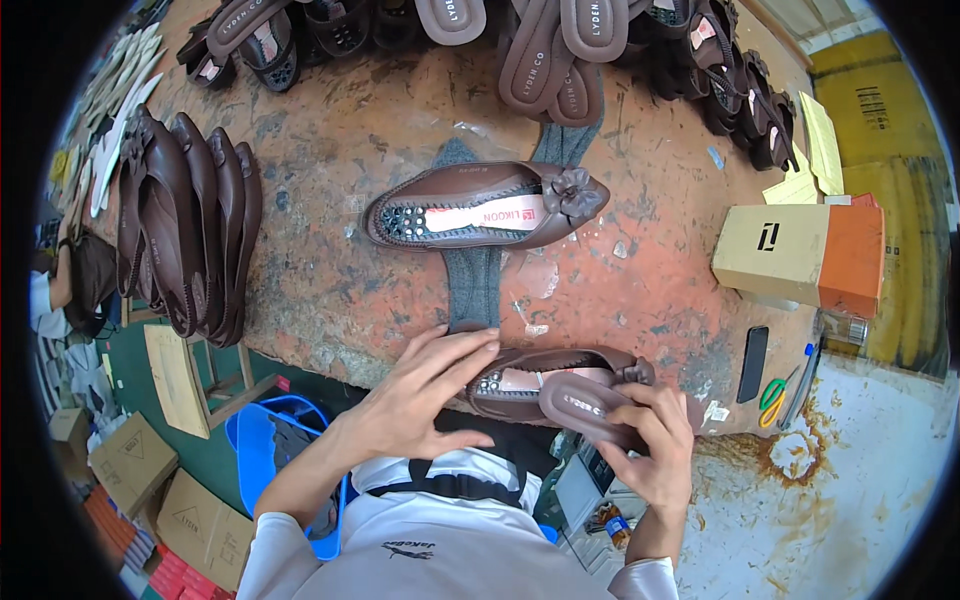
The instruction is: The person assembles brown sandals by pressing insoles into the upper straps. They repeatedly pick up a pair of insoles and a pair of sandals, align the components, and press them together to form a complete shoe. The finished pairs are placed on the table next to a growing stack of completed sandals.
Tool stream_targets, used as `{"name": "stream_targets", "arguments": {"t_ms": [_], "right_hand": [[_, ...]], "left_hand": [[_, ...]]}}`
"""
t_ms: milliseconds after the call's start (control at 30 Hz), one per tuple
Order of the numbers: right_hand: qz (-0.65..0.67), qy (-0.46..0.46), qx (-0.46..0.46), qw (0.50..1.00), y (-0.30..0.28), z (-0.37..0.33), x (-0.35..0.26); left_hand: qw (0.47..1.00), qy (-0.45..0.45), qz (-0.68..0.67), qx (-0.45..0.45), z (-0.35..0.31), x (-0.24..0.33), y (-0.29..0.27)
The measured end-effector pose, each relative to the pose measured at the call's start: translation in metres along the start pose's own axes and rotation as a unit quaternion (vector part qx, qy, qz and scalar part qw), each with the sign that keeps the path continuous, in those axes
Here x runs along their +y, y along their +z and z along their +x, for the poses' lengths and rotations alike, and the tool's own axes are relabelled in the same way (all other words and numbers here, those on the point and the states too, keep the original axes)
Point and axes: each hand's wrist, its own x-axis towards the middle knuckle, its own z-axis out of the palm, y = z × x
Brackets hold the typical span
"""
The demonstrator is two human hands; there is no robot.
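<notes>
A brown flat shoe (510, 411) lies at the table's near edge, in front of my body, with a pale lining showing inside. My right hand (655, 440) pinches a brown padded insole (585, 405) over the shoe's open top, its rounded end pointing left. My left hand (425, 395) is spread beside the shoe's heel end, fingers stretched out and holding nothing; whether its fingertips touch the shoe I cannot tell. Farther up the table sits a second brown shoe (450, 190), toe to the right, with a flower on the toe. Under it runs a grey cloth strip (472, 285).
Several brown shoes (215, 200) stand in a row at the left. More shoes and insoles (530, 60) are heaped along the far edge. At right are a beige and orange box (770, 245), a phone (754, 365) and green-handled scissors (772, 400). A blue bin (255, 445) stands below.
</notes>
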Motion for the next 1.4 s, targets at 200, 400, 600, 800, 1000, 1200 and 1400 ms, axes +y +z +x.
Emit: {"name": "stream_targets", "arguments": {"t_ms": [200, 400, 600, 800, 1000, 1200, 1400], "right_hand": [[0.022, -0.096, -0.019, 0.995, 0.046, 0.029, 0.002], [0.03, -0.134, -0.037, 0.99, 0.068, 0.043, -0.007], [0.026, -0.132, -0.032, 0.99, 0.077, 0.047, -0.012], [-0.006, -0.119, -0.041, 0.992, 0.084, 0.045, -0.014], [-0.155, 0.088, -0.002, 0.984, 0.049, 0.035, -0.035], [-0.222, 0.172, 0.034, 0.959, 0.056, 0.03, -0.022], [-0.22, 0.177, 0.0, 0.959, 0.061, 0.035, -0.013]], "left_hand": [[0.912, -0.294, -0.179, 0.222, -0.042, 0.002, 0.028], [0.93, -0.293, -0.123, 0.185, -0.031, 0.007, 0.033], [0.932, -0.29, -0.112, 0.186, -0.028, 0.007, 0.033], [0.933, -0.305, -0.07, 0.178, -0.014, 0.015, 0.041], [0.941, -0.276, -0.002, 0.198, -0.012, 0.013, 0.052], [0.948, -0.259, 0.024, 0.186, -0.015, 0.014, 0.049], [0.982, -0.034, 0.085, 0.167, -0.018, -0.01, 0.054]]}}
